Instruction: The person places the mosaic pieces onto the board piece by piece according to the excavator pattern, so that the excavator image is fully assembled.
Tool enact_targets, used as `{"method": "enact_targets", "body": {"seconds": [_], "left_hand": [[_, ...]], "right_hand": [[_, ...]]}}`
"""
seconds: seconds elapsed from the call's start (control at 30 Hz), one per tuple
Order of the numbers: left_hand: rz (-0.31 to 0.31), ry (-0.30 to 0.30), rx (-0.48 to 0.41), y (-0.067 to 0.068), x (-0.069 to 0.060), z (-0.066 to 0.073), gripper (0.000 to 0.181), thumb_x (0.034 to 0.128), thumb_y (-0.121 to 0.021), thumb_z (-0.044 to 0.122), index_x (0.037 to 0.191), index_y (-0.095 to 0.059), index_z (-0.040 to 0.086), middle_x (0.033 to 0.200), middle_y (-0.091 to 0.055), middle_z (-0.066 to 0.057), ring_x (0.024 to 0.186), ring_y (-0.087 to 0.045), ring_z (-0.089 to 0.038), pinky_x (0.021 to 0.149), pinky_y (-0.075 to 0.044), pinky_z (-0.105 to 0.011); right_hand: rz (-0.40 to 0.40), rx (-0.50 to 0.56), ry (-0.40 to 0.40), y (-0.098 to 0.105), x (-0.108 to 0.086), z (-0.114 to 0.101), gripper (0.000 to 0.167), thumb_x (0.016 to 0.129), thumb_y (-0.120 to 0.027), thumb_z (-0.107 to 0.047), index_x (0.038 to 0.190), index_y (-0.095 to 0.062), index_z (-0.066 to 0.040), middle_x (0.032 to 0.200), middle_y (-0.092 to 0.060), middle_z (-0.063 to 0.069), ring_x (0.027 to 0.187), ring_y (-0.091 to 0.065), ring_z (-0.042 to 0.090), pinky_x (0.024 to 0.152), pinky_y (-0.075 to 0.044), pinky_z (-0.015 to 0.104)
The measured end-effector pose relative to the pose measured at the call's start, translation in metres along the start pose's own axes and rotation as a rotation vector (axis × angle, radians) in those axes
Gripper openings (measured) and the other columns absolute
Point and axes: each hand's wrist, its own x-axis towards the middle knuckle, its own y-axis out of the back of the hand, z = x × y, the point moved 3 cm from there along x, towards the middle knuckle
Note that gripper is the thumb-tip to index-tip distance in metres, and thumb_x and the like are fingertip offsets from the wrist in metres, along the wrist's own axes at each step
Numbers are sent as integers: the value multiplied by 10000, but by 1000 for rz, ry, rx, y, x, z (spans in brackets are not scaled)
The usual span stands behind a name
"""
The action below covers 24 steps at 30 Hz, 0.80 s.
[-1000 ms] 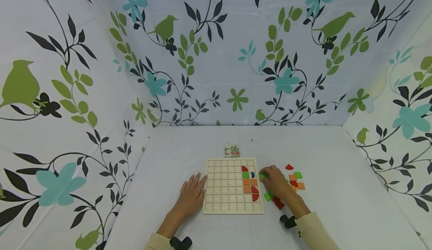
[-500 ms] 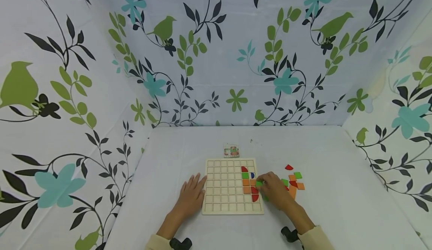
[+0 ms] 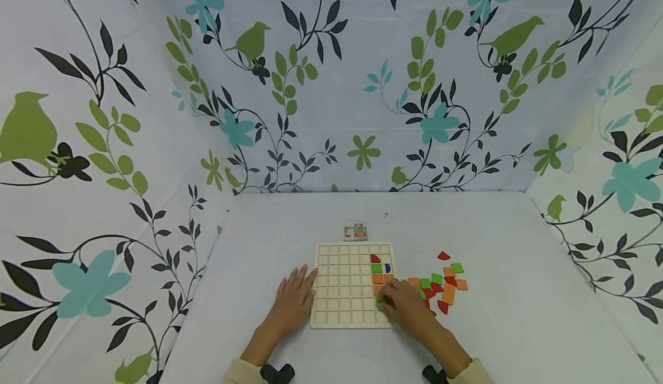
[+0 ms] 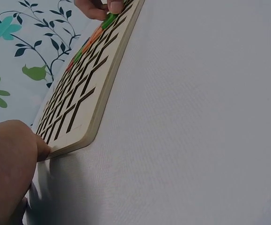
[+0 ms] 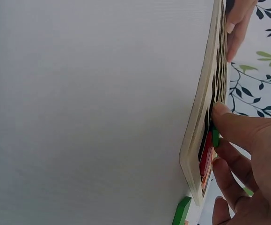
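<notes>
A pale wooden grid board [image 3: 342, 318] lies on the white table. My right hand [image 3: 411, 309] is over its right side, pinching a green tile [image 5: 215, 138] between thumb and fingers at a cell left of a red piece [image 5: 205, 157]. Farther up the board's right columns sit a red rounded piece [image 3: 375, 258], a green square [image 3: 376, 268], a blue piece [image 3: 388, 268] and orange squares [image 3: 378, 279]. My left hand [image 3: 293, 296] rests flat with fingers spread, its thumb touching the board's left edge. My right hand hides part of the board's right edge.
Loose red, green and orange tiles [image 3: 449, 293] lie scattered to the right of the board. A small patterned card [image 3: 355, 231] lies beyond the board's far edge. Patterned cloth [image 3: 362, 84] hangs behind and at both sides.
My right hand has moved left and nearer from beside the board's right edge to over its cells, carrying the green tile. The left hand has stayed in place.
</notes>
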Motion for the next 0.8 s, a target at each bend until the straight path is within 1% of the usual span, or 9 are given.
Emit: {"method": "enact_targets", "body": {"seconds": [0.13,0.23,0.33,0.5,0.8], "left_hand": [[-28,29,7,0,0,0,521,1104,-469,222,1616,-441,127,1702,-326,-201,1591,-226,-465,1239,-157,-716],[-40,33,21,0,0,0,521,1110,-461,223,1623,-429,133,1708,-320,-190,1597,-222,-452,1244,-160,-708],[-34,25,24,0,0,1,515,1111,-465,219,1617,-437,128,1703,-331,-193,1591,-236,-454,1238,-171,-713],[-43,31,23,0,0,0,520,1113,-458,227,1623,-428,128,1708,-318,-192,1597,-222,-451,1242,-163,-709],[-38,26,25,0,2,0,521,1112,-460,233,1622,-430,129,1706,-324,-190,1595,-226,-452,1243,-164,-708]], "right_hand": [[-14,-14,-12,0,0,0,147,898,-860,-242,969,-732,-246,1056,-681,-112,960,-509,109,811,-390,342],[-20,-11,-12,1,-1,0,133,897,-862,-227,974,-754,-242,1054,-685,-124,977,-515,108,827,-404,352],[-14,-9,4,3,-4,-1,130,894,-864,-204,974,-767,-235,1047,-681,-137,994,-529,110,838,-400,361],[-4,-21,28,5,-7,-2,138,890,-868,-198,980,-770,-237,1052,-664,-143,995,-540,109,820,-378,359],[-19,-46,44,5,-5,-1,157,889,-865,-178,1000,-771,-240,1092,-676,-114,1020,-551,128,830,-377,376]]}}
